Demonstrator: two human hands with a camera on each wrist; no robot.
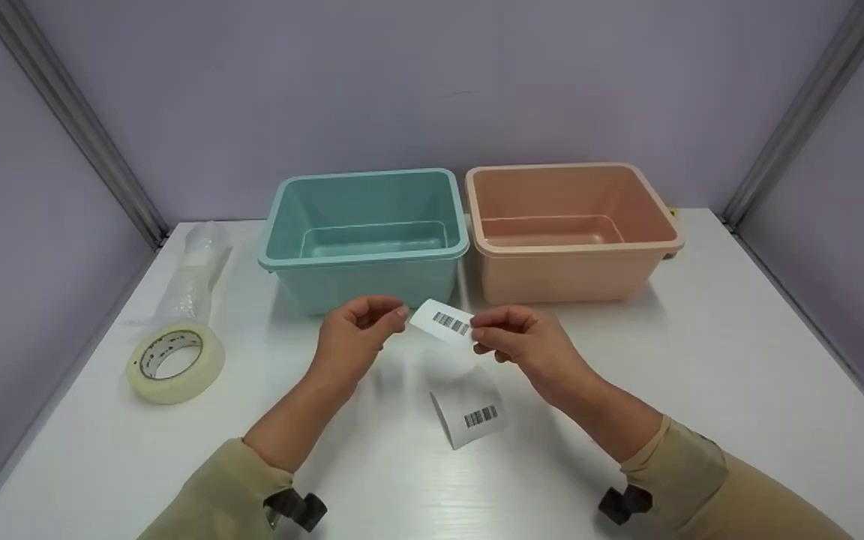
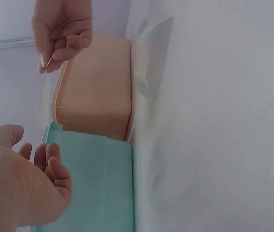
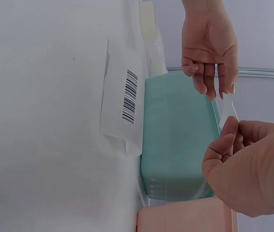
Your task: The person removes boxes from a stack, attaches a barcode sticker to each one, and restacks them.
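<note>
Hands meet above the white counter (image 1: 702,390), in front of two plastic tubs. The left hand (image 1: 353,334) and the right hand (image 1: 526,341) each pinch one end of a small white paper label with a black barcode (image 1: 443,322). The label is up in the air between them, tilted a little. Its clear backing strip hangs down from it toward the counter.

Right below the hands, a second white barcode label (image 1: 473,411) lies on the counter, curled up at one end. It is near the hands but not touching them.

Behind the hands stands a teal plastic tub (image 1: 364,236), and just beside it, on its right, a peach plastic tub (image 1: 571,225). The two tubs sit very close, side by side.

Far to the left, a roll of clear tape (image 1: 175,361) lies flat on the counter. Behind the roll is a clear, crinkly plastic bag (image 1: 196,274). Both are well apart from the hands. Purple walls stand all around.
</note>
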